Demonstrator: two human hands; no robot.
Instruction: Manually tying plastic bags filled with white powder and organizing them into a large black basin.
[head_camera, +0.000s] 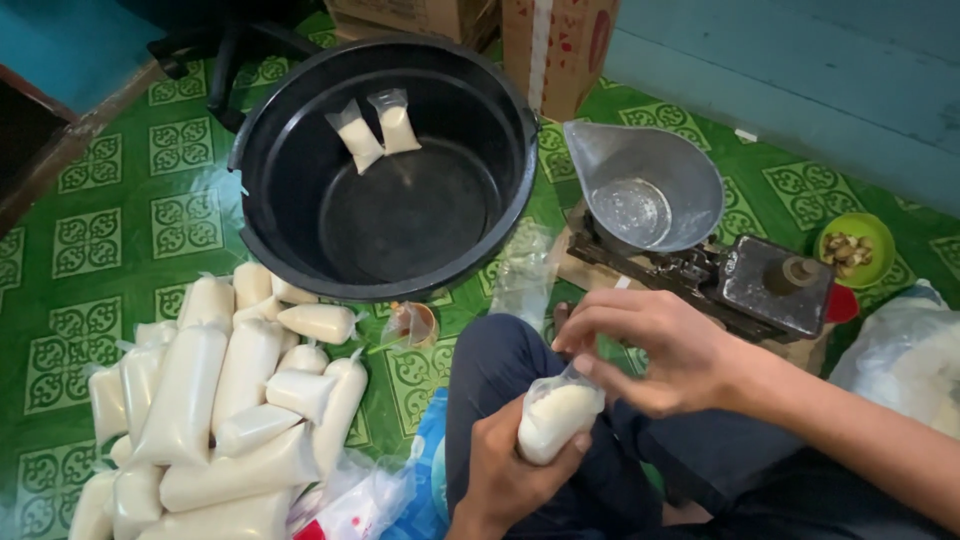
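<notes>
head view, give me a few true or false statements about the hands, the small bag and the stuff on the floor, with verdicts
1. The left hand grips a small bag of white grains from below. True.
2. The right hand rests on the scale. False: its fingers pinch the top of the small bag.
3. The black tub is full to the rim. False: only two filled bags lie inside it.
4. A pile of filled bags lies on the green floor beside the tub. True.
5. The metal pan on the scale is heaped with grains. False: it looks empty.
</notes>
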